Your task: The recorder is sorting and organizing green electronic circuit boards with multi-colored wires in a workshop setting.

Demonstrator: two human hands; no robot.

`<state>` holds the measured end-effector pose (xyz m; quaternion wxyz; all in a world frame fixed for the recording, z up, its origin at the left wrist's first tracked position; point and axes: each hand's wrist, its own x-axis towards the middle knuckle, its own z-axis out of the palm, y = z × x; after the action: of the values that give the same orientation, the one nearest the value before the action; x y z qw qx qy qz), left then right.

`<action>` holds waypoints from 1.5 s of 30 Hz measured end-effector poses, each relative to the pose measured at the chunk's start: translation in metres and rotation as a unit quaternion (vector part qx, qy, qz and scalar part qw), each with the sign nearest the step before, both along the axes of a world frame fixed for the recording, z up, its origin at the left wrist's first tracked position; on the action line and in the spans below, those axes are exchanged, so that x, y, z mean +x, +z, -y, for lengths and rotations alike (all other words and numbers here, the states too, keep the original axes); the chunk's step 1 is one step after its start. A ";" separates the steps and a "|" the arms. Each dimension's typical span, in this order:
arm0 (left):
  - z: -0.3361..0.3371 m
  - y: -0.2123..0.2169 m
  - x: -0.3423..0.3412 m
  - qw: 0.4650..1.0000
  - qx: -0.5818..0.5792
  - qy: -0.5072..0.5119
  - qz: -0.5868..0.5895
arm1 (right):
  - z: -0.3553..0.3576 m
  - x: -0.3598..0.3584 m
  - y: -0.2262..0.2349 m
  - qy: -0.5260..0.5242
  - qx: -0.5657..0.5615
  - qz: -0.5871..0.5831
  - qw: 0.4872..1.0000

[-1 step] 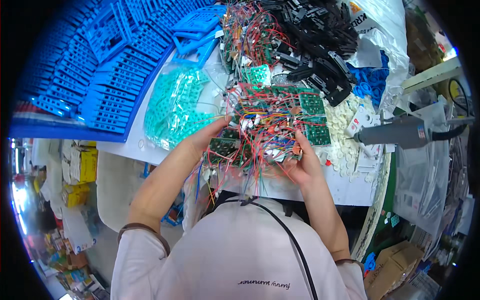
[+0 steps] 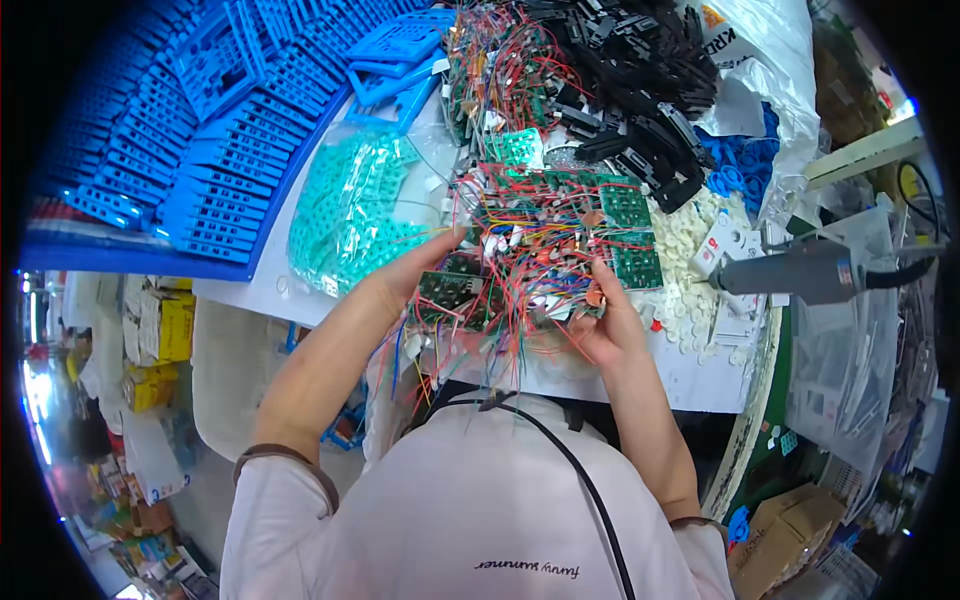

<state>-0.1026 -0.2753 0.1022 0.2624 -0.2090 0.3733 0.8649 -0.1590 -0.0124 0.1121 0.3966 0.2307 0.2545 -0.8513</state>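
Observation:
A wide bundle of green circuit boards (image 2: 627, 208) with many coloured wires (image 2: 520, 240) lies across the middle of the table in front of me. My left hand (image 2: 425, 262) grips the bundle's left side, its fingers hidden beneath the boards and wires. On the opposite side my right hand (image 2: 612, 325) is closed round the lower right part, thumb on top. Loose wire ends hang over the table's near edge, between my forearms. A darker board (image 2: 447, 292) sticks out close to my left hand.
Stacked blue plastic frames (image 2: 225, 185) fill the far left. Beside them lies a bag of turquoise pieces (image 2: 350, 215). Behind the bundle are more wired boards (image 2: 490, 75) and black plastic parts (image 2: 640, 80). White buttons (image 2: 690, 290) and a grey tool on a stand (image 2: 785, 277) are at right.

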 end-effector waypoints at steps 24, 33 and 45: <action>-0.110 0.048 0.020 0.597 -0.697 0.104 -0.382 | 0.022 -0.030 -0.016 -0.100 -0.095 -0.055 0.989; -0.103 0.018 -0.005 0.581 -0.756 -0.085 -0.290 | 0.016 -0.036 0.009 -0.015 -0.124 -0.102 0.987; -0.117 0.054 -0.027 0.901 -0.201 0.312 -0.226 | 0.066 -0.010 0.023 -0.082 -0.115 -0.159 0.977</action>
<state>-0.1295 -0.1586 0.1564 -0.1600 -0.1625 0.5039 0.8331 -0.1690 -0.0785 0.1354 0.3035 0.0655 0.1945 -0.9304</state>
